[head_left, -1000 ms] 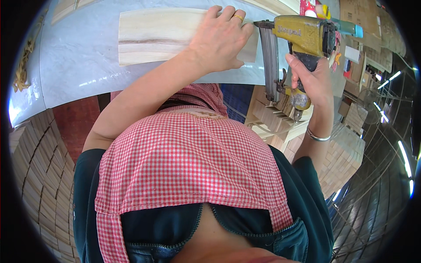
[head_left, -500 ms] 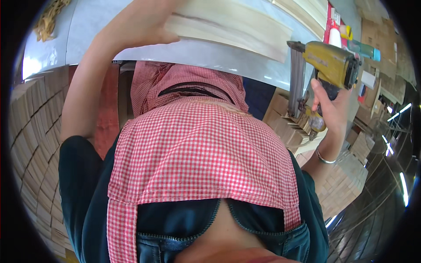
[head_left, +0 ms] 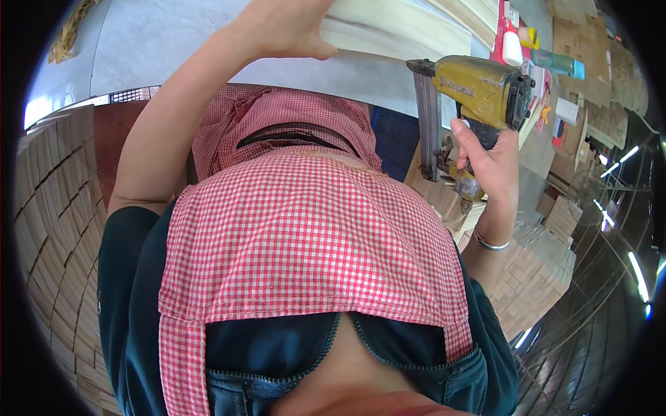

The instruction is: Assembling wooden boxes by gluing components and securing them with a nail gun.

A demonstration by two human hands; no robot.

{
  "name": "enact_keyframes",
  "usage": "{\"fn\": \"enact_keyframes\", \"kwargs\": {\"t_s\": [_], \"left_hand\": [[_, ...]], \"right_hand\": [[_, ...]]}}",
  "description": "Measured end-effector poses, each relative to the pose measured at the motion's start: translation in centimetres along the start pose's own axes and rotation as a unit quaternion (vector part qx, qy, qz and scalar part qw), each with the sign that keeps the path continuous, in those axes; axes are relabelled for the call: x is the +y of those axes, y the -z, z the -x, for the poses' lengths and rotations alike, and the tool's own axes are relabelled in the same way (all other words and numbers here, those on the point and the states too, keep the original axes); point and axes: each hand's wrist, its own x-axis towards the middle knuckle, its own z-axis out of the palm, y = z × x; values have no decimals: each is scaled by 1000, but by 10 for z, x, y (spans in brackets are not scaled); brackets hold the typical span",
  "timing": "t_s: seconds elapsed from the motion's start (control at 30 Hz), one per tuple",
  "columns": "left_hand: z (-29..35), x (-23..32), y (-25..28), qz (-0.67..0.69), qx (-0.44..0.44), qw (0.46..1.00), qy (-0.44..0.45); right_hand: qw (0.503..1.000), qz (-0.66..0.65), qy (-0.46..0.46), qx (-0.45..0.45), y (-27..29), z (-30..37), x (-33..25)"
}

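Observation:
My right hand (head_left: 491,158) is closed around the black grip of a yellow pneumatic nail gun (head_left: 479,87). The gun's nose points left, beside the near edge of the pale wooden board (head_left: 395,31), and its long grey magazine (head_left: 428,125) hangs toward me. On the grey-white worktop (head_left: 180,45), my left hand (head_left: 295,29) grips the left end of that board. Its thumb lies along the board's near side, while the other fingers are largely cut off by the top of the picture.
More wooden strips (head_left: 466,15) lie beyond the board. At the right stand a white bottle (head_left: 512,48), a yellow-capped container (head_left: 529,37) and a teal bottle (head_left: 558,64). Stacked wood pieces (head_left: 59,208) rise at the left, others (head_left: 534,277) at the right. Yellowish cloth (head_left: 66,35) sits far left.
The nail gun in my right hand has moved left, closer to the board. My left hand has shifted right and slightly up along with the board's end. The whole view has also shifted a little.

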Motion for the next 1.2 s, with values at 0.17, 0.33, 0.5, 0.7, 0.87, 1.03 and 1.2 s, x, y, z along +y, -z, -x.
{"fn": "enact_keyframes", "kwargs": {"t_s": [0.17, 0.33, 0.5, 0.7, 0.87, 1.03, 1.2], "left_hand": [[-2, -4, -4, -27, 32, 999, -7], [-4, -1, -2, -23, 1, 999, 23], [-7, -1, -9, -36, 48, 998, 10], [-5, -4, -9, 13, 3, 1000, 16], [3, -31, -19, 98, 15, 995, -21], [-1, -48, -42, 201, 70, 975, -67], [-10, -26, -43, 274, 55, 955, -99]], "right_hand": [[1000, -11, -3, 14, -3, 1, -1], [999, -30, -8, 11, -7, 2, 5], [998, -58, -2, 21, -17, 9, 7], [996, -68, -2, 55, -23, 14, 5], [997, -54, 12, 58, -29, 15, -8], [999, -39, 27, 19, -32, 17, -28], [998, -1, 43, -33, -21, 13, -33]]}}
